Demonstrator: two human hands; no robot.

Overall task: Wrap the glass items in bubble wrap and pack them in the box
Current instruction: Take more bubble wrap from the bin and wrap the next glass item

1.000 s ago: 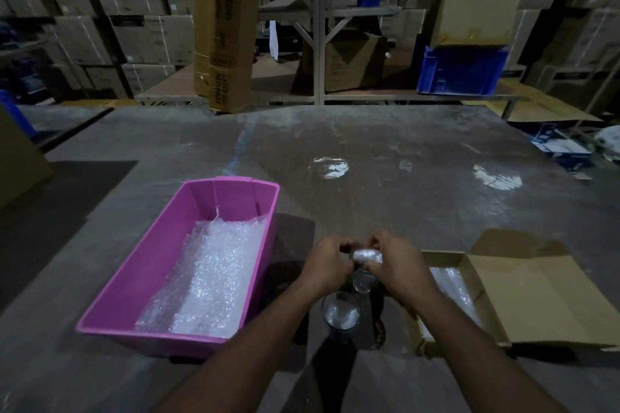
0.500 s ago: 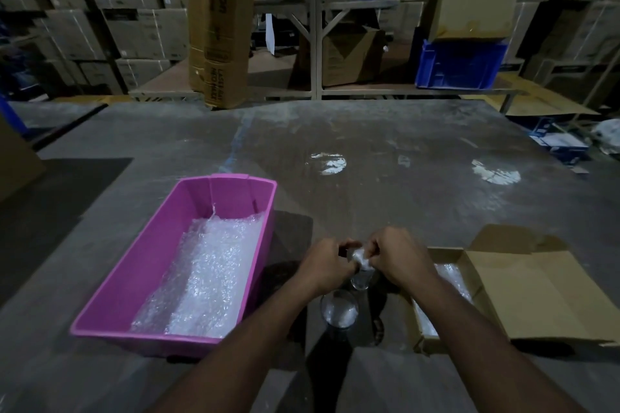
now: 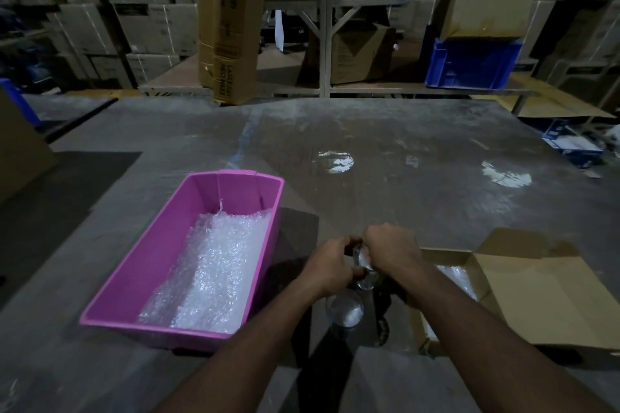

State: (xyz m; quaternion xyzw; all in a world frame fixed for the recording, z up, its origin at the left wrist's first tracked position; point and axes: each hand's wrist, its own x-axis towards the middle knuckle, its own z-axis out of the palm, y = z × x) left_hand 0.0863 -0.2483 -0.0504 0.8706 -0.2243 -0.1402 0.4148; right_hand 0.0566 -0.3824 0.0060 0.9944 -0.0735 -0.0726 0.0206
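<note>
Two hands on one glass item, box at 3 o'clock

Two hands meet at the lower centre of my head view. I read the left hand (image 3: 330, 266) as curled round a small glass item (image 3: 361, 256), with the right hand (image 3: 391, 251) gripping the same item from the other side, fingers bent over a pale scrap of bubble wrap (image 3: 364, 261) at its top. Whether the wrap fully covers the glass I cannot tell; both hands hide most of it.

Surroundings, taken from the hands as dial centre:
- 6 o'clock, just below the hands: a second glass (image 3: 345, 312) stands upright on the table (image 3: 402, 198), unwrapped, its mouth facing me. It sits directly under the working zone, near both forearms.
- 3 o'clock: the open cardboard box (image 3: 553, 298), flaps spread flat to the right, with wrapped material (image 3: 458, 278) showing inside. The right forearm crosses its near-left corner and blocks part of the opening.
- 9 o'clock: a pink tub (image 3: 141, 282) holding a sheet of bubble wrap stock (image 3: 218, 268).
- 12 o'clock, far: a tall carton (image 3: 228, 20) leaning at the table edge, a blue crate (image 3: 473, 64) and stacked cartons on racking.
</note>
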